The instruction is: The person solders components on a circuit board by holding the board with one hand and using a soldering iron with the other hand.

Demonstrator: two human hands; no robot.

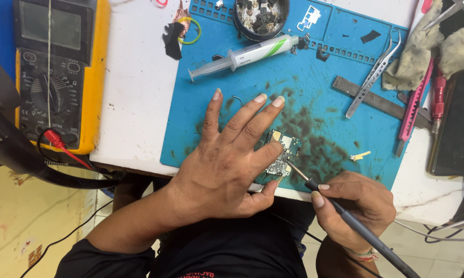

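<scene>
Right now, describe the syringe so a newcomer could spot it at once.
Find the blue work mat on the white table. Near its top edge, below the round dark tin, lies the syringe, slanted. It alone is clear plastic with a white-and-green label; the tweezers nearby are bare metal.

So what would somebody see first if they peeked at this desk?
Probably the two hands in the middle: the left hand presses flat on a small circuit board while the right hand touches a soldering iron to it. They work on a stained blue mat. A big yellow multimeter sits at the far left, and a syringe lies near the mat's top.
</scene>
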